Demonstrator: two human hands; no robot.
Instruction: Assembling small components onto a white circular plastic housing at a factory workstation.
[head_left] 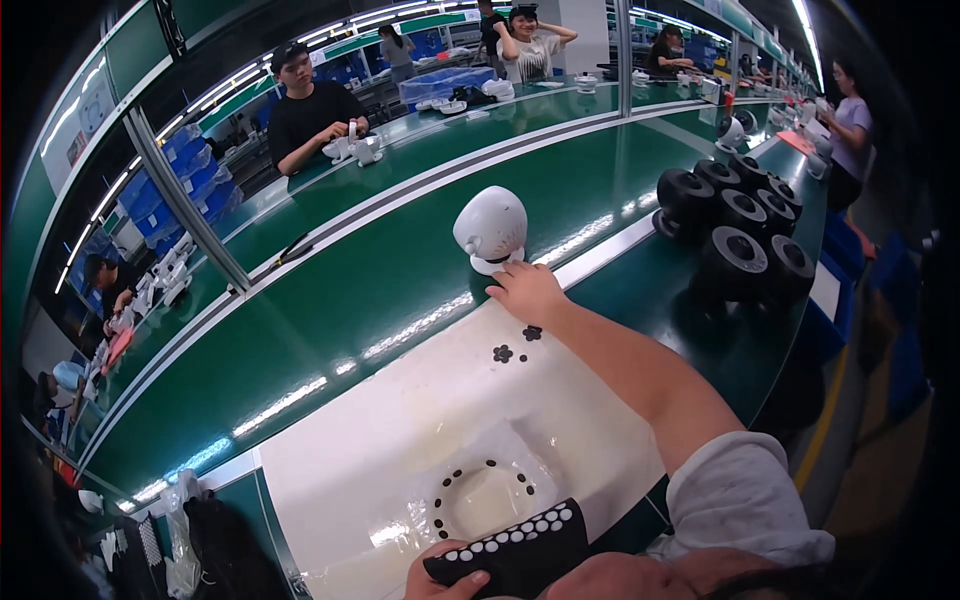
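On the green conveyor belt stands a white rounded device (491, 222) on a small round base. My right hand (530, 291) reaches out to it, fingers and thumb at the near edge of the base. Close to my body, my left hand (447, 578) is closed around a black strip (512, 548) with rows of white round pads. Beyond the strip, a ring of small black dots (458, 473) lies on a clear film over the cream mat (345, 450). Two black flower-shaped pieces (503, 354) lie near my right forearm.
Several black round units (742, 262) crowd the bench to the right. At lower left are black items and clear plastic bags (180, 530). A metal post (190, 205) and rail edge the belt's far side; a person in black (315, 115) handles white parts beyond.
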